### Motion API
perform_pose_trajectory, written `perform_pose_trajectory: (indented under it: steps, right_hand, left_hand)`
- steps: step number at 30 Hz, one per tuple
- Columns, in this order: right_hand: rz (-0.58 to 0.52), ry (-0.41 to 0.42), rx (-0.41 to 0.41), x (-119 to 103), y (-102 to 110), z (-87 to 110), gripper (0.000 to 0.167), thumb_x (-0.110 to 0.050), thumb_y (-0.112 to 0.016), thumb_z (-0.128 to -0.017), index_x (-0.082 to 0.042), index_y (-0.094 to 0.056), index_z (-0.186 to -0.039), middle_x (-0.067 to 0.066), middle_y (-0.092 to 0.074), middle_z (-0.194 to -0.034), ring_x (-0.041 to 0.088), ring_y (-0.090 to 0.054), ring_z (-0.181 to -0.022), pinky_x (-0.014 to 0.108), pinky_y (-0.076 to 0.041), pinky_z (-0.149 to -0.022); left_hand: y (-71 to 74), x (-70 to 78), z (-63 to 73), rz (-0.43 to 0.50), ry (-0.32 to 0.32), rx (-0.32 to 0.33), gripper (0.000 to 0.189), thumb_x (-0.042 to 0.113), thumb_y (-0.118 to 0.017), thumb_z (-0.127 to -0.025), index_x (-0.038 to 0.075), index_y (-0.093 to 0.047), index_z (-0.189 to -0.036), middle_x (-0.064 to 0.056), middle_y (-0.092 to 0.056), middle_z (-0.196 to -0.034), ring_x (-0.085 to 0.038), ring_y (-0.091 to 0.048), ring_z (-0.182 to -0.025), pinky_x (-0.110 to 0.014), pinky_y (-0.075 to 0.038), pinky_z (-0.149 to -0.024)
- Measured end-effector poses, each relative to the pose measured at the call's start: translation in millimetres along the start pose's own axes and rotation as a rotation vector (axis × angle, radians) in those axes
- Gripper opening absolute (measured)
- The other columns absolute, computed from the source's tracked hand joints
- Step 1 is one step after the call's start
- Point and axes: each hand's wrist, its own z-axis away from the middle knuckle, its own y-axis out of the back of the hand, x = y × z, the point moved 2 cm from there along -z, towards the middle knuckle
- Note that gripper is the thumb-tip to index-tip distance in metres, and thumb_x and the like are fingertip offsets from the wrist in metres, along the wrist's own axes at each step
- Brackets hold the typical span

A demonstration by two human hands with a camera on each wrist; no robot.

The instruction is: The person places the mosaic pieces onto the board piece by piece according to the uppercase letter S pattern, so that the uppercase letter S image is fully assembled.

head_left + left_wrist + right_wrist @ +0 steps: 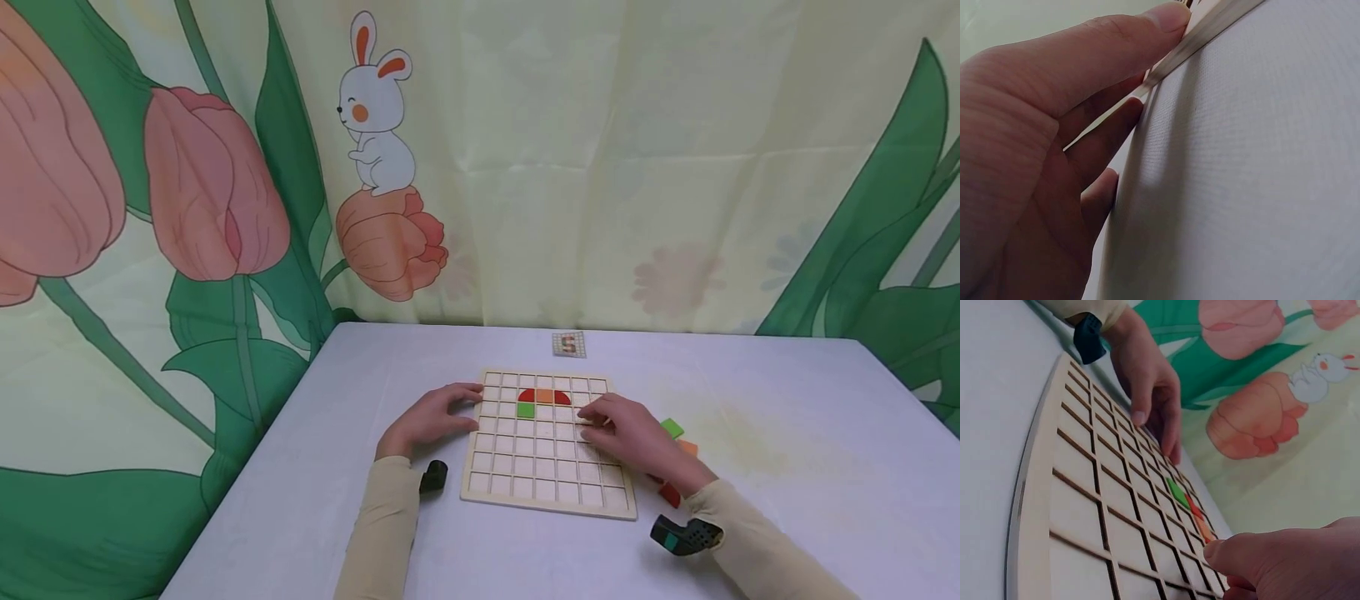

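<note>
A square wooden grid board point(547, 505) lies on the table. In its upper rows sit two red rounded pieces point(527, 395), an orange square point(544, 396) between them and a green square point(527, 410) beneath the left one. My left hand point(433, 414) rests at the board's left edge, thumb and fingertips touching the rim, fingers fairly straight. Over the board's right side hovers my right hand point(633, 433), its thumb and forefinger apart, fingertips close to the right red piece. In the right wrist view its thumb point(1235, 553) hides the other fingers; no piece shows between them.
Loose green point(672, 428), orange point(687, 448) and red point(670, 495) pieces lie right of the board, partly behind my right hand and wrist. A small pattern card point(569, 344) lies beyond the board, near the table's back edge. A printed curtain point(540, 167) hangs behind the table.
</note>
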Motion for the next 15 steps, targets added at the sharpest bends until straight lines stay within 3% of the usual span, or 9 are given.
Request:
perform_pose_trajectory:
  steps: [7,15]
  right_hand:
    - [0.006,-0.146,0.021,25,29,29.8,0.029,-0.017,-0.073,-0.088,-0.008,-0.068,-0.115,0.005,-0.062,-0.106,0.019,-0.059,-0.089,0.032,-0.055,-0.073]
    - [0.076,-0.169,0.065,52,50,64.3,0.029,-0.014,-0.077,-0.083,-0.007,-0.070,-0.110,0.002,-0.064,-0.101,0.020,-0.059,-0.090,0.030,-0.055,-0.071]
  left_hand:
    - [0.8,0.4,-0.8,0.000,-0.005,0.004,0.045,0.019,-0.077,-0.085,0.013,-0.064,-0.127,0.007,-0.050,-0.144,-0.018,-0.038,-0.138,-0.041,-0.033,-0.114]
    - [-0.8,0.0,0.7,-0.001,0.000,0.001,0.044,0.020,-0.077,-0.085,0.013,-0.064,-0.127,0.007,-0.049,-0.144,-0.019,-0.038,-0.139,-0.042,-0.032,-0.114]
